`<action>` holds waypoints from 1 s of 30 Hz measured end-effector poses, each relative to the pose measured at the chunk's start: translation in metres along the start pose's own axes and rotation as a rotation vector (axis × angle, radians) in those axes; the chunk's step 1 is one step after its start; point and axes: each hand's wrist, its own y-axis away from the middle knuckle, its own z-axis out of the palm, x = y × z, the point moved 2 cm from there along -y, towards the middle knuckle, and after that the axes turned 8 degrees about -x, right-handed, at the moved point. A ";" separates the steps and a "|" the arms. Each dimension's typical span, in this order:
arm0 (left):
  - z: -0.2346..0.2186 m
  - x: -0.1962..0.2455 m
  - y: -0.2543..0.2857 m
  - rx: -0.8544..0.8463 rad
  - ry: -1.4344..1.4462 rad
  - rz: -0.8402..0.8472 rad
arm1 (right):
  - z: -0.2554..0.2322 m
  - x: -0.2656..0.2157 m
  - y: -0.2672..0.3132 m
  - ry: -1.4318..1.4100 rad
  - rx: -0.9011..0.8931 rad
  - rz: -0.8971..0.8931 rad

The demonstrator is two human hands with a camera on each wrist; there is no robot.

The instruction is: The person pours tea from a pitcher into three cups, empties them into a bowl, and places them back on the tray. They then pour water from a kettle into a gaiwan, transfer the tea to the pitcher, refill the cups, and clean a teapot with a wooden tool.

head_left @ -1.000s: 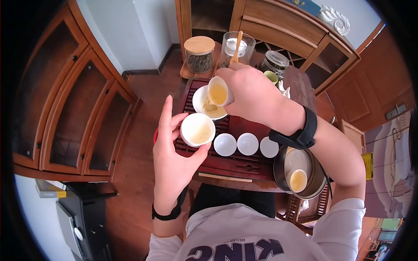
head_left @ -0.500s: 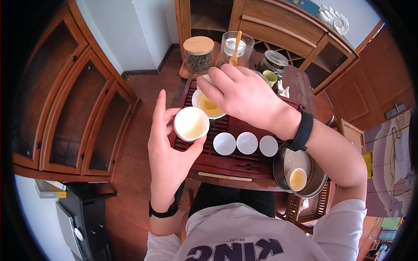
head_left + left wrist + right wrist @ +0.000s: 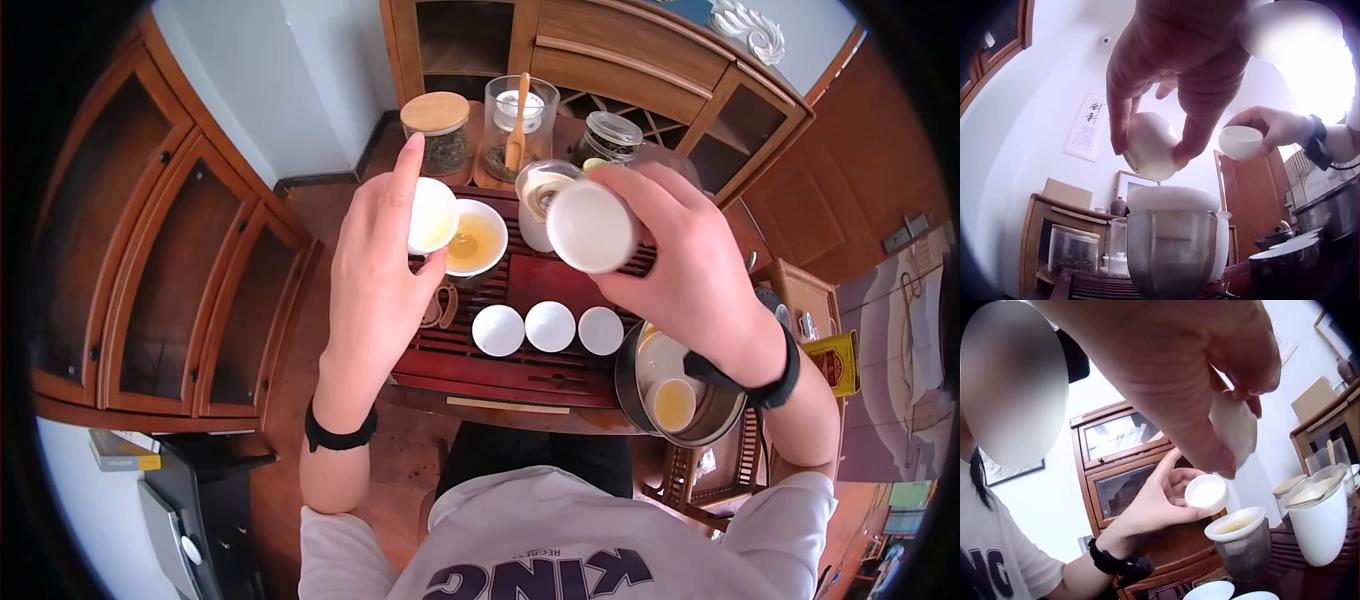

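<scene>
My left hand (image 3: 372, 265) grips a small white teacup (image 3: 432, 217) between thumb and fingers, the index finger standing straight. That cup is tipped over a white bowl (image 3: 497, 222) of yellow tea, with a little pale liquid inside it. In the left wrist view the bowl sits on top of a grey vessel (image 3: 1171, 250). Farther right, my right hand (image 3: 690, 265) holds another white teacup (image 3: 592, 228), tilted, with no tea visible in it. Behind this cup stands a white pitcher (image 3: 537, 215) with a clear rim.
Three white cups (image 3: 550, 327) line the dark red slatted tea tray (image 3: 470, 378). A metal pot (image 3: 700, 432) at right has a tea-filled cup (image 3: 672, 403) in it. At the back stand a wooden-lidded jar (image 3: 437, 140), a glass with a wooden scoop (image 3: 517, 135) and a clip jar (image 3: 610, 135).
My right hand has moved from over the bowl to the right with its cup. My left hand has gone forward and tipped its cup over the bowl. The bowl holds more tea than before.
</scene>
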 end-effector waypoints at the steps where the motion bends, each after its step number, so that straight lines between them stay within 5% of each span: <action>1: 0.001 0.001 -0.002 -0.022 -0.067 0.058 | -0.005 0.000 0.011 -0.029 -0.031 0.069; 14: 0.010 0.014 -0.021 -0.129 -0.510 0.530 | -0.029 0.018 0.108 -0.039 -0.037 0.349; 21: 0.006 0.035 -0.020 -0.243 -0.624 0.594 | -0.036 0.028 0.131 -0.100 -0.008 0.454; 25: 0.006 0.064 -0.017 -0.099 -0.277 0.353 | -0.036 0.046 0.137 -0.081 -0.016 0.377; 27: 0.012 0.078 -0.017 -0.249 0.181 0.161 | -0.035 0.053 0.137 -0.062 -0.080 0.428; 30: 0.031 0.097 -0.017 -0.347 0.359 0.195 | -0.016 0.066 0.140 -0.031 -0.260 0.398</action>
